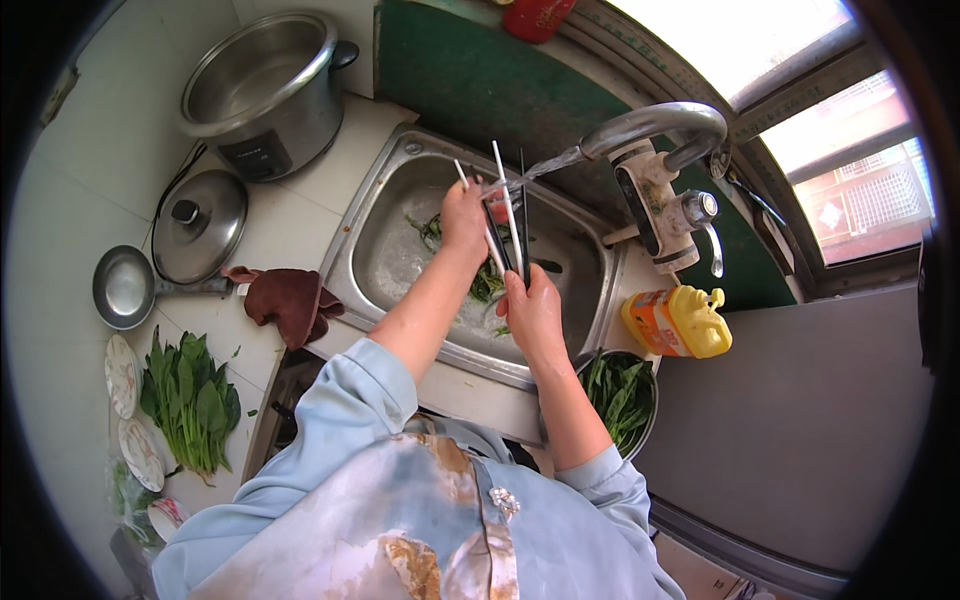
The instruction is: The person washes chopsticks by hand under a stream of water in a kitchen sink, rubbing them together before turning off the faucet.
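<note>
Over the stainless steel sink point(405, 277), water runs from the curved faucet point(652, 124) onto a bundle of black and white chopsticks point(507, 206). My right hand point(531, 304) grips the bundle at its lower end. Higher up, my left hand point(463, 217) is closed around some of the sticks near their upper part, close to the stream. Green leaves point(486, 285) lie in the sink beneath my hands, partly hidden by them. The sticks fan apart at the top. Both forearms reach in over the sink's near rim.
Left of the sink lie a brown cloth point(289, 304), a metal lid point(201, 225), a small pan point(124, 286), leafy greens point(191, 397) and a large electric pot point(262, 97). On the right are a yellow detergent jug point(675, 322) and a pot of greens point(619, 401).
</note>
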Motion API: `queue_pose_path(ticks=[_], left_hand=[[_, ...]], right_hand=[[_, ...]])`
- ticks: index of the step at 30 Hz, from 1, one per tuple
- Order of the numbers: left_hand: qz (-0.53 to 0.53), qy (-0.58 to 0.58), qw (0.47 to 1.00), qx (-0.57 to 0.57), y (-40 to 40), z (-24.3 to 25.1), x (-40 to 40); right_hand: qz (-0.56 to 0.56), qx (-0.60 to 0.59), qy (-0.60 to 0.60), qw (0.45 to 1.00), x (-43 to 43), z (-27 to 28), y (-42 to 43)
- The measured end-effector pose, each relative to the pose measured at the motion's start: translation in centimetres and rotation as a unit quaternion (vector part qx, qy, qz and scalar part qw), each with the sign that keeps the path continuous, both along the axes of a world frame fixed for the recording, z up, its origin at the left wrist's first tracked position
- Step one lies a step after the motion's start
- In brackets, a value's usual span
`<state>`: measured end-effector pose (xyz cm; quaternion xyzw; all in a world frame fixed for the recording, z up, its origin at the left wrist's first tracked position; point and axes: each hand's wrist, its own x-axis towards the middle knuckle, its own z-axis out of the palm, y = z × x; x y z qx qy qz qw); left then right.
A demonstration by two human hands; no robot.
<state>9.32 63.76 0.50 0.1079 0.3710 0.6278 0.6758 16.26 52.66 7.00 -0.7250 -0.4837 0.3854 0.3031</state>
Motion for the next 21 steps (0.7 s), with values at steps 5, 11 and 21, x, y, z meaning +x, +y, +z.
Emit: queue_pose_path(ticks=[5, 11, 21], left_hand=[[-0.061, 0.316, 0.946, 0.035, -3.5, 1.0, 1.6], [-0.009, 0.349, 0.937, 0.006, -2.6, -0.2, 0.5], [0.036, 0.413, 0.906, 0.086, -1.9, -1.9, 2.0]], right_hand=[[-0.032, 0.159, -0.070, 0.984, 0.5, -4.5, 2.2], [0.048, 0.157, -0.100, 0.981, -0.3, -2.7, 2.4], [0.019, 0.241, -0.162, 0.957, -0.7, -1.5, 2.5]])
